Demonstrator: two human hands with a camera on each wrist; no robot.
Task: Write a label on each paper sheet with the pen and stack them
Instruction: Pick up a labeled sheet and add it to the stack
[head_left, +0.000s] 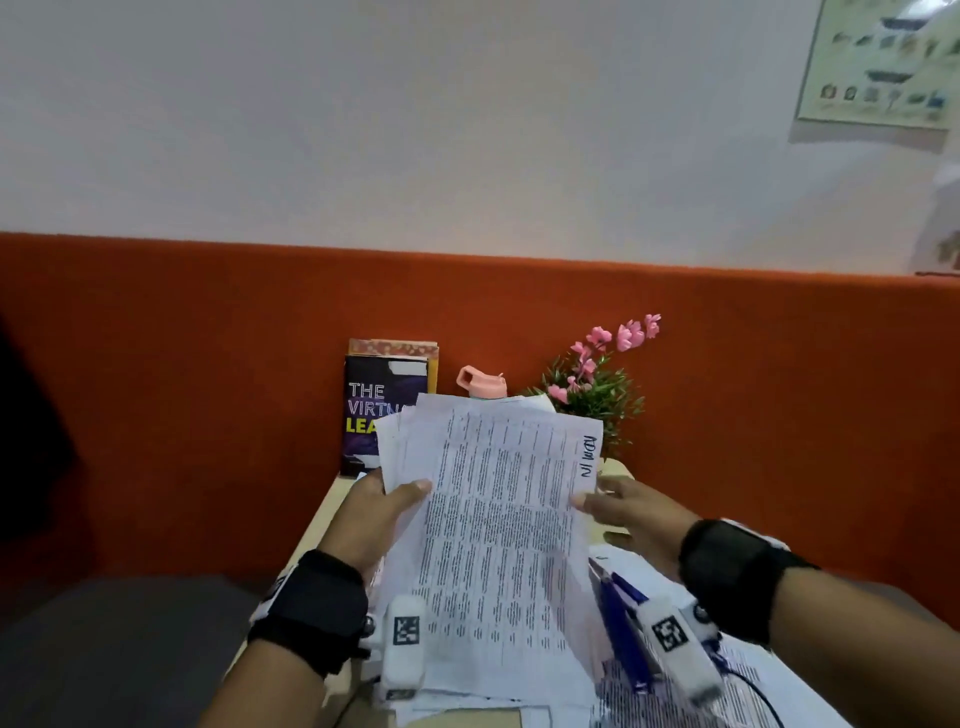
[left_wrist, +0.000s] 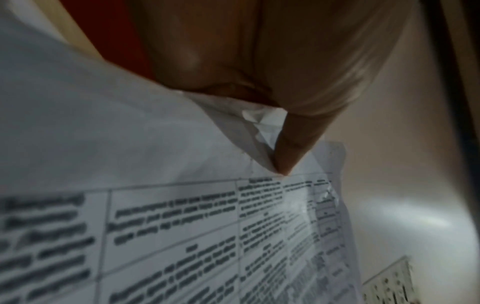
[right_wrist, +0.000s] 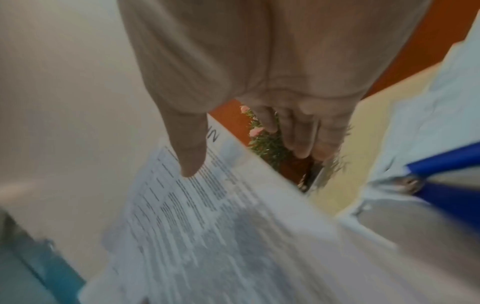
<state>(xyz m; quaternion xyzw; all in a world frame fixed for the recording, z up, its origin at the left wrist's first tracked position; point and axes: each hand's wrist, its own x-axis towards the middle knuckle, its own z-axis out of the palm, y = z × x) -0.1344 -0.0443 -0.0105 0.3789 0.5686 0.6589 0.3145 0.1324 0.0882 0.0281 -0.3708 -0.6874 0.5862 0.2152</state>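
Note:
A bundle of printed paper sheets (head_left: 498, 525) stands tilted up off the table. My left hand (head_left: 400, 493) grips its left edge, thumb on the front, fingers behind; the left wrist view shows the thumb (left_wrist: 285, 160) pressing the sheets (left_wrist: 182, 226). The front sheet carries a handwritten label (head_left: 588, 457) near its top right corner. My right hand (head_left: 597, 499) lays its thumb on the right edge of the sheets (right_wrist: 207, 216), while its straight fingers (right_wrist: 301, 139) stay clear of the paper. A blue pen (head_left: 623, 623) lies on loose sheets under my right wrist and appears as a pen (right_wrist: 446, 191) in the right wrist view.
More printed sheets (head_left: 737, 691) lie on the pale table (head_left: 322, 519) at lower right. A dark book (head_left: 369, 410), a pink-capped bottle (head_left: 480, 382) and a pink-flowered plant (head_left: 597, 384) stand at the back against an orange partition (head_left: 208, 389).

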